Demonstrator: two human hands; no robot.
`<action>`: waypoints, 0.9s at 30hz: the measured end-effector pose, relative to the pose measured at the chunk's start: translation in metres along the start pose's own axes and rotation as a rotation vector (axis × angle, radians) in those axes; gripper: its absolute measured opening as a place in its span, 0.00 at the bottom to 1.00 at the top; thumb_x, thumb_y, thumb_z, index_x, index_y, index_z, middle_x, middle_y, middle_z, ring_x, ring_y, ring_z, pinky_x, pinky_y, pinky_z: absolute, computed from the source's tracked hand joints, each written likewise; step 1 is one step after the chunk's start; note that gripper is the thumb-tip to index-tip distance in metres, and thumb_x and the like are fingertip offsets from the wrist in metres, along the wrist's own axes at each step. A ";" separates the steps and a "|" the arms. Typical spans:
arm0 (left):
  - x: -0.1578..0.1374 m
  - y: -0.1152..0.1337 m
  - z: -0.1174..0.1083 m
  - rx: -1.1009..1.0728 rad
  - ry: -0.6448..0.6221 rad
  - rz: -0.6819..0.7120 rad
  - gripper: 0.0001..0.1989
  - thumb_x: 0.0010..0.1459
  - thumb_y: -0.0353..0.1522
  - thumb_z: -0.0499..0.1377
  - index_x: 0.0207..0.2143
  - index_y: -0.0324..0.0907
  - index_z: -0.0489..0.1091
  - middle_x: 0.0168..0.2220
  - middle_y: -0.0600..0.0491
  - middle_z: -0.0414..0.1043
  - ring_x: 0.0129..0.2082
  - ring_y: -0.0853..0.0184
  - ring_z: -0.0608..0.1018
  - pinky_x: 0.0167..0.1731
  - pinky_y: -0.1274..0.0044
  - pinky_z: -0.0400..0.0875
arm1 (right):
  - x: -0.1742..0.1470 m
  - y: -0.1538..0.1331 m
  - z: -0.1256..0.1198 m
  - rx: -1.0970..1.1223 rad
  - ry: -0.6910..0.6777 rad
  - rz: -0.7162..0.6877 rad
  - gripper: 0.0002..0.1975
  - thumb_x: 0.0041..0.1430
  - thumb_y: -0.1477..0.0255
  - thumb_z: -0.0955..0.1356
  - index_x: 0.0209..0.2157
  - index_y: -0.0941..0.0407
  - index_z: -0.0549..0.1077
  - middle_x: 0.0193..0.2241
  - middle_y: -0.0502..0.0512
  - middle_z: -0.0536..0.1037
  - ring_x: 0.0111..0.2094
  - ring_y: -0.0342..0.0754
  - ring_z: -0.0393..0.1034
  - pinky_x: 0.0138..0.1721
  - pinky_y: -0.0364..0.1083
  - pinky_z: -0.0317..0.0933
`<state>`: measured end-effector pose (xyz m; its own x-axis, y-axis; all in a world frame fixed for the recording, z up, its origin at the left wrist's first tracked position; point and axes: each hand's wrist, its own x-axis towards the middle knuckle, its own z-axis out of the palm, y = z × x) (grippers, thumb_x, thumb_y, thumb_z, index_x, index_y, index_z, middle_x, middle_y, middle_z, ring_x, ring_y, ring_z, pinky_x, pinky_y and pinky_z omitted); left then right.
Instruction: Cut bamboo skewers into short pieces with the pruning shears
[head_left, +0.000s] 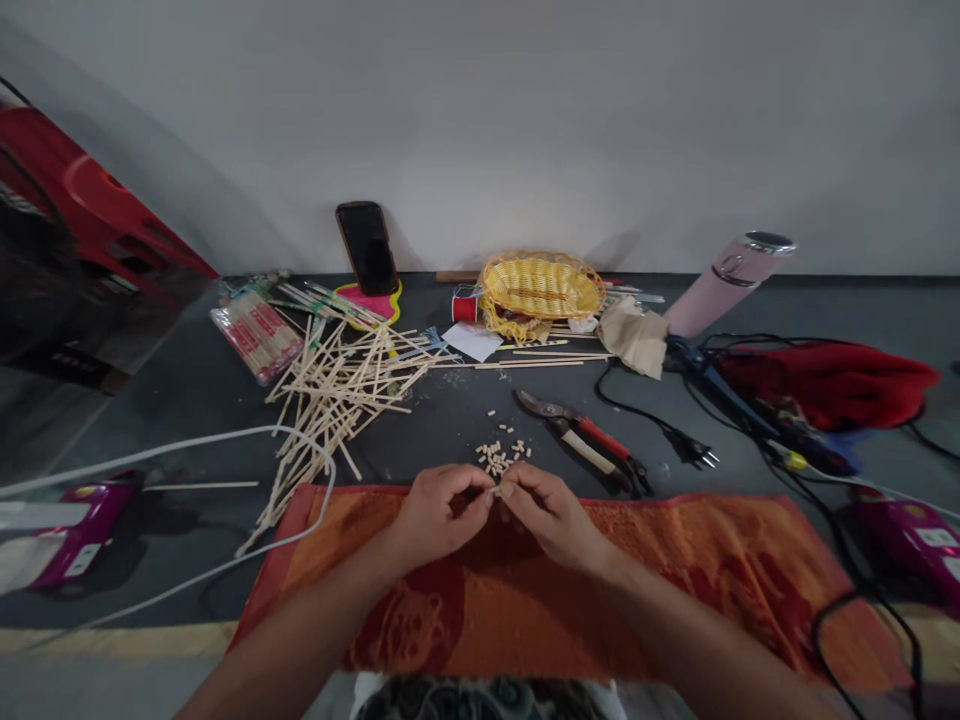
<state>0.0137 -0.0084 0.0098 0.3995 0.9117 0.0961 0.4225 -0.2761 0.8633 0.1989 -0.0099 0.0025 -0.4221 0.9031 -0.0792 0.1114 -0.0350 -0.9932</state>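
My left hand (442,512) and my right hand (555,515) meet above the near edge of the orange towel (697,560). Thumbs and fingers of both are pinched together around a small pale piece (496,490), mostly hidden by the fingertips; it resembles the short wooden bits nearby. Just beyond the fingertips lies a small heap of short cut wooden stick pieces (495,460). To the right of the heap rest pruning shears (600,437) with red and pale handles, touched by neither hand.
Long thin wooden sticks (337,385) lie piled at left beside a packet (256,335). A phone (367,248) leans on the wall. Farther back are a yellow basket (544,287), red thread spool (464,309) and pink flask (724,285). Cables (652,415) run at right; a white cord (225,437) loops left.
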 end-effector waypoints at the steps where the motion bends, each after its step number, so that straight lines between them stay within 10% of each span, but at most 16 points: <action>1: 0.000 0.000 0.000 -0.006 -0.002 0.004 0.06 0.58 0.29 0.54 0.32 0.40 0.72 0.27 0.55 0.73 0.26 0.72 0.71 0.28 0.81 0.62 | 0.000 0.000 0.000 0.021 -0.003 0.010 0.16 0.65 0.62 0.61 0.26 0.56 0.65 0.23 0.47 0.66 0.24 0.40 0.59 0.27 0.40 0.54; 27: 0.002 -0.002 0.002 -0.095 0.038 -0.052 0.07 0.60 0.32 0.55 0.35 0.40 0.73 0.31 0.53 0.76 0.30 0.71 0.75 0.33 0.82 0.67 | 0.000 0.006 -0.001 -0.153 0.058 -0.085 0.14 0.66 0.66 0.60 0.28 0.56 0.67 0.25 0.48 0.65 0.28 0.42 0.58 0.30 0.41 0.53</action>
<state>0.0154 -0.0068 0.0077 0.3471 0.9355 0.0666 0.3620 -0.1992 0.9106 0.2007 -0.0093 -0.0033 -0.3841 0.9232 0.0140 0.2147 0.1041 -0.9711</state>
